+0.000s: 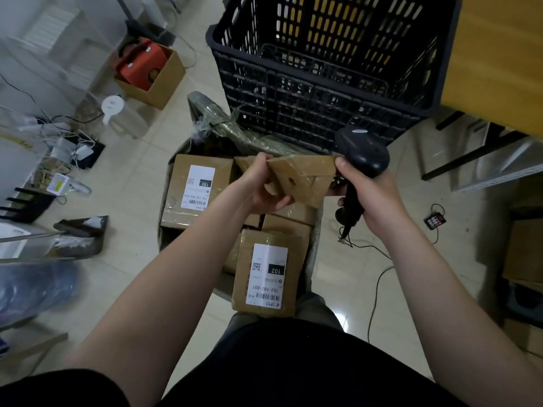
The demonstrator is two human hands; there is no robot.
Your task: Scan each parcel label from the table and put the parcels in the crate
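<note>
My left hand (pixel 258 183) grips a small brown taped parcel (pixel 305 177), held up with no label showing on the side I see. My right hand (pixel 367 195) holds a black barcode scanner (pixel 363 154) by its handle, and its thumb touches the parcel's right corner. Below lie more brown parcels: one labelled 150 (pixel 197 189) at the left and one labelled 102 (pixel 269 274) nearer me. The black slatted crate (pixel 323 63) stands just beyond them, and what I see of its inside holds no parcel.
The parcels rest on a grey plastic-wrapped surface (pixel 211 116). A wooden table (pixel 499 54) is at the right, with the scanner cable (pixel 379 277) trailing across the tiled floor. An open carton with a red item (pixel 147 71) and tangled wires (pixel 64 142) sit at the left.
</note>
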